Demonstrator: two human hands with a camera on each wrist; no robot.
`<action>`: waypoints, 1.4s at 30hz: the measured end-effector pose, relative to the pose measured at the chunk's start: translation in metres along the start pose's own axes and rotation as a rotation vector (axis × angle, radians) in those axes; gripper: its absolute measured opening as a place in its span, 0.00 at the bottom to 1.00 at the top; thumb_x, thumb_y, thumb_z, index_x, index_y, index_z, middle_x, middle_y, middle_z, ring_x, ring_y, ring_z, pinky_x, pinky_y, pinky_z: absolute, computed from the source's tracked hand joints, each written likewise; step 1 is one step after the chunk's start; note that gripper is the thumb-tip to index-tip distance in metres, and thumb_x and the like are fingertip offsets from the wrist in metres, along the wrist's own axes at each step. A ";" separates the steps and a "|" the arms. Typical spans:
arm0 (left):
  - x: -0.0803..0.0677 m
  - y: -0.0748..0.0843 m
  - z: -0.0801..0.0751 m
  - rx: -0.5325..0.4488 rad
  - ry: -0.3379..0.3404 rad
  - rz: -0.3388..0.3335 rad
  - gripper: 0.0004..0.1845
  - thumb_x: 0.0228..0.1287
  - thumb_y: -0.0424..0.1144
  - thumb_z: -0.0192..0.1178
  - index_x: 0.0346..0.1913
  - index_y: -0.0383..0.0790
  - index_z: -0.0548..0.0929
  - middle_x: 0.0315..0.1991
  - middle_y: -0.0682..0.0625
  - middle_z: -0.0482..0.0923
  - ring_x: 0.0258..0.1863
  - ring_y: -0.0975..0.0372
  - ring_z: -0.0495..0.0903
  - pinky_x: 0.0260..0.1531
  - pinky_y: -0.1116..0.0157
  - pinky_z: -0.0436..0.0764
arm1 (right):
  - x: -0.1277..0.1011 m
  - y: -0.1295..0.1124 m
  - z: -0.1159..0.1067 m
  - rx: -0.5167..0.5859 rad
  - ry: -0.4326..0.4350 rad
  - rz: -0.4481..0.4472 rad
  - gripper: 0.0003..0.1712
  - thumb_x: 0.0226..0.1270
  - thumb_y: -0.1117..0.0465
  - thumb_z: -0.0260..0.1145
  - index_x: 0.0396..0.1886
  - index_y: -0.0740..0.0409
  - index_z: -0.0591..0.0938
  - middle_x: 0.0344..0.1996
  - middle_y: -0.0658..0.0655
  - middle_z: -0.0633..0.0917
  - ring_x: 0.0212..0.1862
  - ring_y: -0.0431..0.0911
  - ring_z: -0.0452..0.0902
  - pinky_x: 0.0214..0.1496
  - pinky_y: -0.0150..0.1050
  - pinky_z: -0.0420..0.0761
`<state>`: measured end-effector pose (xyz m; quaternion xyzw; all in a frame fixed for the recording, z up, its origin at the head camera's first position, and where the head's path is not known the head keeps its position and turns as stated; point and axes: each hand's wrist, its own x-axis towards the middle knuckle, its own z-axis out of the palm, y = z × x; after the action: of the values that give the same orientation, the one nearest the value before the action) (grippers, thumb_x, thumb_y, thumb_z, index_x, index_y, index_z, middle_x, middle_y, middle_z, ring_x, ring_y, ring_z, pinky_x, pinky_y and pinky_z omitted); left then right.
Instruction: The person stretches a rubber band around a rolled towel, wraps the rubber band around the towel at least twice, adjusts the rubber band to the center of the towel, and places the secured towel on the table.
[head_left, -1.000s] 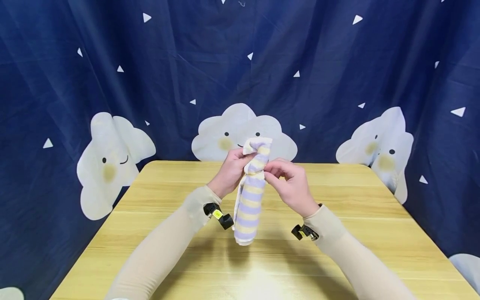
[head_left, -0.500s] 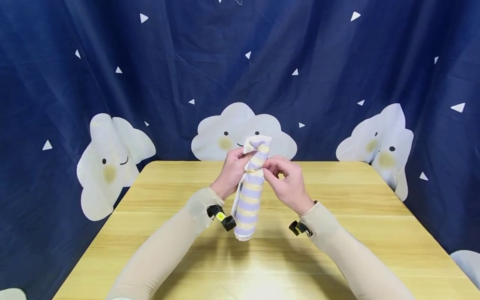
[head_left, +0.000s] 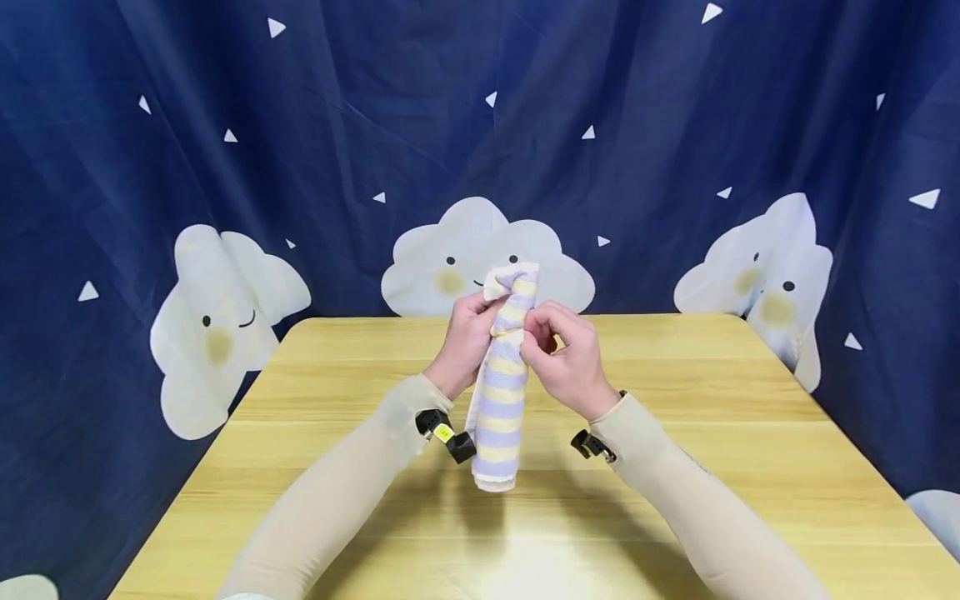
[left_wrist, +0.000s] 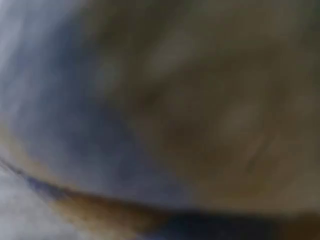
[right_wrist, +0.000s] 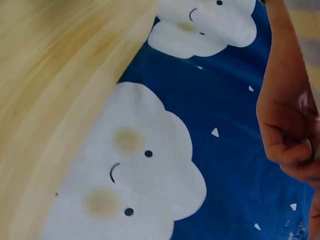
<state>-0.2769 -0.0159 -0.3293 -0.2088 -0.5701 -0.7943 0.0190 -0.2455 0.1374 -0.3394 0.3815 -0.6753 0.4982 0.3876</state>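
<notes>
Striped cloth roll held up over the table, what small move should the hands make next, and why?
Probably tuck the loose white corner into the top. The roll hangs upright above the table, both hands pinching it near the top: left hand behind, right hand at the narrowed neck. Only that corner sticks out, so tucking it should hold the roll.

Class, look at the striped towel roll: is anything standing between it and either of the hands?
Nothing visible. The left hand and the right hand both grip the striped towel roll directly near its top, above the wooden table.
</notes>
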 end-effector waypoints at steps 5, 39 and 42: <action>0.001 0.010 -0.004 -0.017 -0.020 0.027 0.18 0.73 0.32 0.55 0.55 0.18 0.78 0.37 0.52 0.81 0.35 0.65 0.79 0.35 0.70 0.80 | 0.004 -0.009 -0.007 -0.052 -0.040 -0.072 0.05 0.52 0.71 0.58 0.24 0.58 0.75 0.18 0.52 0.71 0.20 0.41 0.63 0.20 0.33 0.63; -0.006 0.029 -0.001 0.648 0.039 0.453 0.13 0.68 0.31 0.61 0.23 0.35 0.81 0.20 0.48 0.73 0.19 0.63 0.71 0.19 0.70 0.72 | -0.004 -0.029 -0.024 -0.312 -0.202 -0.189 0.05 0.68 0.65 0.61 0.37 0.61 0.82 0.28 0.51 0.79 0.26 0.42 0.71 0.27 0.32 0.72; -0.005 0.028 -0.004 0.701 0.048 0.481 0.12 0.67 0.31 0.61 0.23 0.36 0.81 0.20 0.49 0.72 0.19 0.64 0.71 0.19 0.71 0.71 | -0.001 -0.031 -0.025 -0.477 -0.268 -0.190 0.04 0.66 0.65 0.66 0.38 0.59 0.84 0.30 0.51 0.83 0.27 0.42 0.75 0.28 0.33 0.75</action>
<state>-0.2660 -0.0301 -0.3070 -0.2982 -0.7402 -0.5302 0.2867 -0.2132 0.1548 -0.3238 0.4035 -0.7798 0.2321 0.4187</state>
